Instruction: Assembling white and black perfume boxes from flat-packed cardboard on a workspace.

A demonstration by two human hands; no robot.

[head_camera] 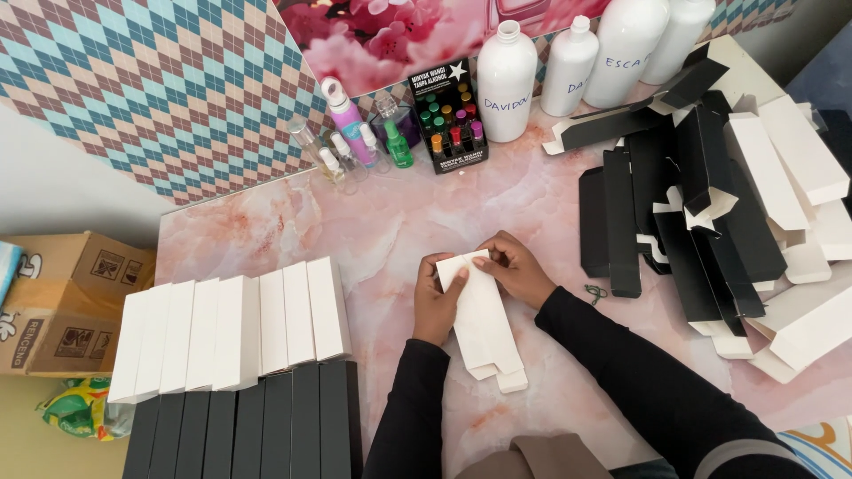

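Observation:
Both hands hold one long white cardboard box [484,324] over the pink marble-patterned table [390,231]. My left hand [437,302] grips its left side near the top. At the box's upper end, my right hand [515,269] pinches the flaps. The lower end of the box has open flaps pointing toward me. Both sleeves are black.
A row of assembled white boxes [231,328] stands at the left, with black boxes [248,426] in front of them. A heap of flat black and white box blanks [719,204] lies at the right. White bottles [506,84], small spray bottles [351,142] and a vial display [450,120] line the back. A cardboard carton [67,302] sits far left.

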